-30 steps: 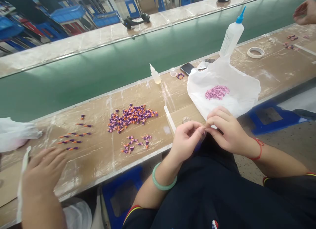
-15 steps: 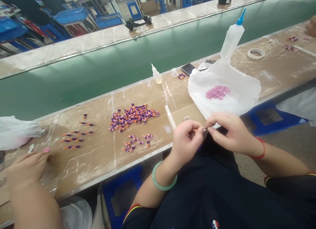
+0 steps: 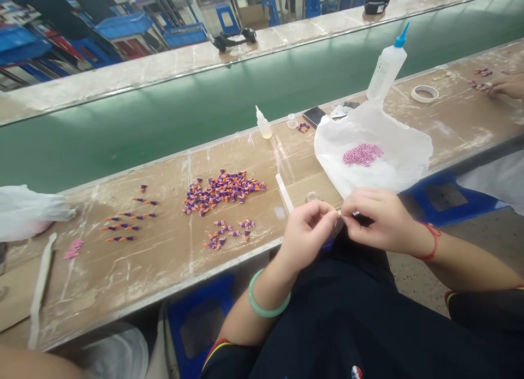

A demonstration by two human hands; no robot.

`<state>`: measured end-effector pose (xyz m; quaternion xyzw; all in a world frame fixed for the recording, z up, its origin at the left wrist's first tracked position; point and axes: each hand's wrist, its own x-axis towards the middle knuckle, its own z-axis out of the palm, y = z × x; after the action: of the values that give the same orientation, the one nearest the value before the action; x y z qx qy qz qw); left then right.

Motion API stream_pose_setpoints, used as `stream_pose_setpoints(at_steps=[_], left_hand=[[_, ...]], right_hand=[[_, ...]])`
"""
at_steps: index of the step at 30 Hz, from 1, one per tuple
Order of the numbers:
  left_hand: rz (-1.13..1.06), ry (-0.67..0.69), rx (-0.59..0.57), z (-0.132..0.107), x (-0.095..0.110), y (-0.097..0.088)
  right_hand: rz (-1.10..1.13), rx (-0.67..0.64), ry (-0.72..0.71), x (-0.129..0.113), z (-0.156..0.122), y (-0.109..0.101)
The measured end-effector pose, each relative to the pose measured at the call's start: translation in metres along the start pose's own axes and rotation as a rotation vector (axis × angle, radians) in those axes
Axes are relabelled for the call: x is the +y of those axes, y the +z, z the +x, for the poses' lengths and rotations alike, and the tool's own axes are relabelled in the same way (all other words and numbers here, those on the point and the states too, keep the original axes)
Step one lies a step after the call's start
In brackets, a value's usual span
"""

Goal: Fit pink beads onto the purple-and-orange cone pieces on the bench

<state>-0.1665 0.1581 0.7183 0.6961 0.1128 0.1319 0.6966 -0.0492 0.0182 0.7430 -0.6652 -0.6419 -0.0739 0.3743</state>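
Note:
My left hand (image 3: 311, 230) and my right hand (image 3: 370, 218) meet at the table's front edge, fingertips pinched close together. Whatever lies between them is too small and too covered to name. Just beyond my left hand are a small clear round container (image 3: 311, 197) and a flat white stick (image 3: 284, 193). Past my right hand spreads a sheet of white paper (image 3: 403, 144) bearing a heap of tiny pink pieces (image 3: 362, 155). To the left lie a pile of purple and orange pieces (image 3: 225, 189) and a smaller loose group of them (image 3: 221, 234).
Short rows of purple and orange pieces (image 3: 123, 226) and pink pieces (image 3: 74, 249) lie farther left, near a white plastic bag (image 3: 33, 211). A small dropper bottle (image 3: 264, 124), phone (image 3: 314, 116), large bottle (image 3: 387, 68) and tape roll (image 3: 424, 94) stand behind. Another person's hand (image 3: 508, 86) is at right.
The neighbour's hand at the left has drawn back, uncovering pink pieces and a long white strip. At the right, another person's hand has come farther in. My hands stay pinched together, barely shifted.

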Motion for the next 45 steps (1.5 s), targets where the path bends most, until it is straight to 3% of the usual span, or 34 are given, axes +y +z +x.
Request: stream_pose_setpoints(at_steps=[5,8,11,13,15,19,22,34,39,45], left_hand=[[-0.325,-0.203,-0.182,0.002,-0.002,-0.008],[-0.344,-0.232,-0.239,0.002,0.000,-0.009],[-0.258,-0.186,-0.223,0.001,0.005,-0.008],[-0.139,-0.104,-0.160,0.001,0.009,-0.008],[0.044,0.044,-0.057,-0.001,0.013,-0.008],[0.411,0.441,0.087,-0.004,0.017,-0.009],[0.548,0.583,0.093,-0.003,0.017,-0.011],[0.563,0.609,-0.048,0.000,0.015,-0.020],[0.413,0.421,-0.090,-0.002,0.016,-0.030],[0.093,0.158,0.107,-0.012,-0.004,-0.053]], right_hand=[[-0.109,-0.035,-0.255,0.005,0.004,-0.006],[-0.221,-0.089,-0.409,0.008,0.004,-0.009],[-0.286,-0.064,-0.508,0.010,0.004,-0.009],[-0.200,-0.008,-0.449,0.009,0.003,-0.006],[0.002,0.010,-0.223,0.006,0.002,-0.004],[0.365,-0.091,0.256,-0.001,0.002,-0.003],[0.481,-0.119,0.383,-0.005,0.003,-0.002],[0.536,-0.145,0.406,-0.008,0.004,0.005],[0.576,-0.158,0.388,-0.007,0.005,0.009],[0.458,-0.212,0.254,0.003,0.015,0.010]])
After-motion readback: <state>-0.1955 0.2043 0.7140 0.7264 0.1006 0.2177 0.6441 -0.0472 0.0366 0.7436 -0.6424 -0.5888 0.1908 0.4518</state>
